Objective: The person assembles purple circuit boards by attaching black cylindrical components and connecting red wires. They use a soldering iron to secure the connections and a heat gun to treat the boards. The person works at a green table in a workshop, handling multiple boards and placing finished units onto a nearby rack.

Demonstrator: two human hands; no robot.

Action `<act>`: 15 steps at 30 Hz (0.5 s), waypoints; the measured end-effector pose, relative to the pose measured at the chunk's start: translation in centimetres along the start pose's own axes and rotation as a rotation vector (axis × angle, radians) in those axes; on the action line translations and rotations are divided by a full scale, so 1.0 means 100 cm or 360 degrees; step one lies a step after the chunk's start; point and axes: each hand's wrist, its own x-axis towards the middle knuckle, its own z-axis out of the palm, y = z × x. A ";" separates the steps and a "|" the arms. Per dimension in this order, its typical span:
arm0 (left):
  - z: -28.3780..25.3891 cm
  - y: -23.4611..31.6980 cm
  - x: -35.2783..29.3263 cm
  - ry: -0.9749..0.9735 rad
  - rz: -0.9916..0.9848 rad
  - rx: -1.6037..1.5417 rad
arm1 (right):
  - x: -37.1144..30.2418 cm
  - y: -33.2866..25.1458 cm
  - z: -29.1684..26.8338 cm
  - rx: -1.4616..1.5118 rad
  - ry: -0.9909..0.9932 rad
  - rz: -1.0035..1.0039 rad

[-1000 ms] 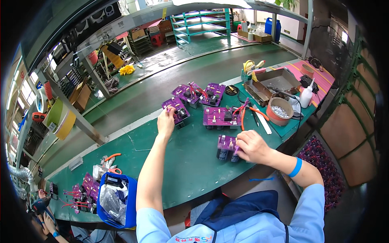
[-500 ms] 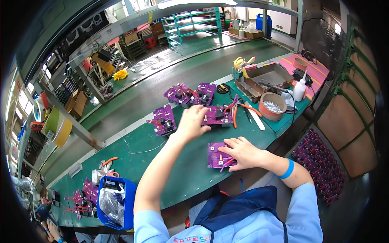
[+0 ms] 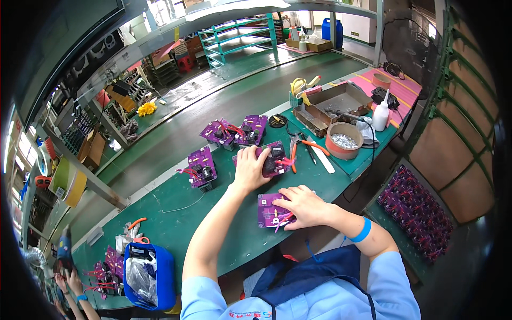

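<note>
Vs 1 s ago: left hand [image 3: 249, 169] is off the side board [image 3: 200, 158] and on the middle board [image 3: 276, 160]. That board now sits turned, red-pink wires at its lower right; it lay squarer to the bench [image 3: 234, 234] half a second ago. Near board [image 3: 266, 210], tilted with its dark cylinders showing 1 s ago, now lies face up under the right hand [image 3: 305, 207].

Left hand: fingers bent over the board's left part, thumb apart from them; can't tell if it grips the edge. Right hand: fingers spread across the near board's right part, pink wire coming out by the thumb.

Counts: 5 purple boards in the work area: middle, near, side, plus back-left board [image 3: 216, 132] and back-right board [image 3: 253, 128], those two side by side. More in the left cluster [image 3: 111, 261] and on the right-hand panel [image 3: 416, 210]; too crowded to count.

1 each on the bench: blue bin [image 3: 165, 277], round tub [image 3: 344, 150] of small metal bits, divided cardboard tray [image 3: 308, 118], white squeeze bottle [image 3: 381, 117], orange-handled pliers [image 3: 314, 145], white strip [image 3: 323, 161], black disc [image 3: 277, 121].
</note>
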 end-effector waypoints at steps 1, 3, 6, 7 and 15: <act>-0.007 0.003 -0.007 0.0122 -0.0052 -0.0041 | 0.000 0.000 0.000 -0.0002 0.0010 0.0005; -0.030 0.008 -0.016 0.0272 -0.0196 0.0000 | -0.001 0.000 0.000 -0.0004 0.0023 0.0003; -0.067 0.017 -0.036 0.0380 -0.0435 0.0114 | 0.000 0.001 0.000 0.0031 0.0056 0.0032; -0.079 0.020 -0.047 0.0400 -0.0466 0.0165 | 0.003 0.002 0.000 0.0028 0.0076 0.0064; -0.123 0.054 -0.124 0.0244 -0.0597 0.0503 | 0.062 0.033 0.014 -0.0031 0.0149 0.0475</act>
